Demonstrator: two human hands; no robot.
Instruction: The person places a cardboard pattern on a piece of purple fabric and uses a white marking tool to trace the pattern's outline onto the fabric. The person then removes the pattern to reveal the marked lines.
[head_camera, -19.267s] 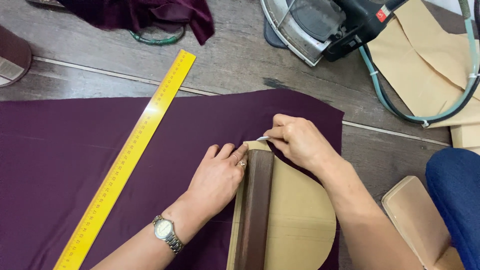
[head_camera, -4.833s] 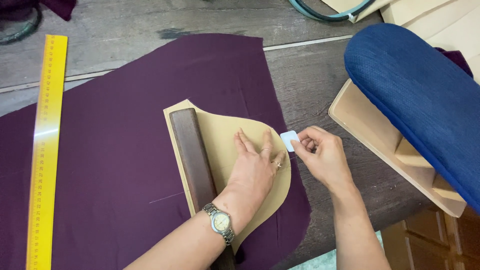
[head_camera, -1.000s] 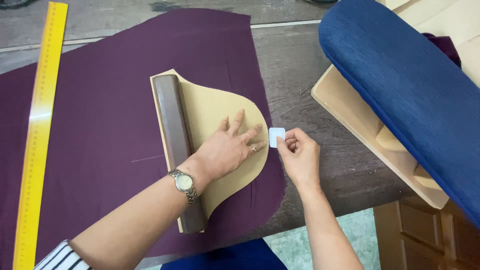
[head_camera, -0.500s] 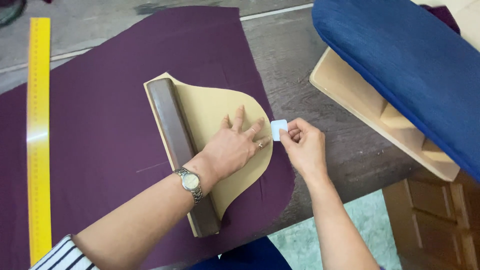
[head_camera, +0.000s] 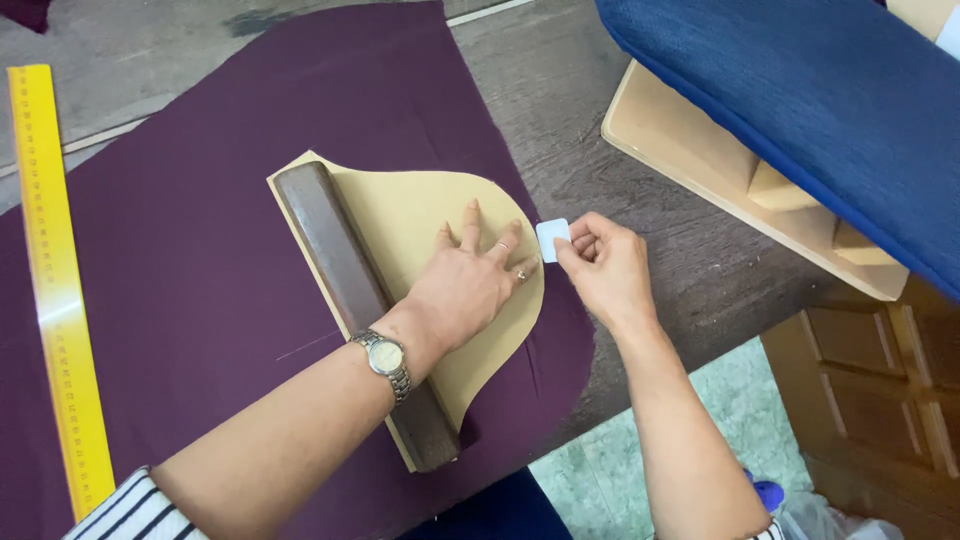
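Big purple fabric (head_camera: 200, 250) covers most of the wooden table (head_camera: 640, 190), with my yellow ruler (head_camera: 55, 280) running down the left edge of the frame. Mid-frame on the fabric sits the tan pattern piece (head_camera: 410, 215), a dark wooden bar (head_camera: 350, 290) lying along its straight side. My left hand (head_camera: 470, 285) is flat on the pattern, fingers spread. My right hand (head_camera: 605, 270), just beside it, pinches a small white chalk square (head_camera: 552, 238) at the pattern's curved edge.

I saw bright, even light from overhead, with soft shadows beneath the left hand (head_camera: 470, 290) (faint ones); the picture stayed sharp, with slight edge stretching.
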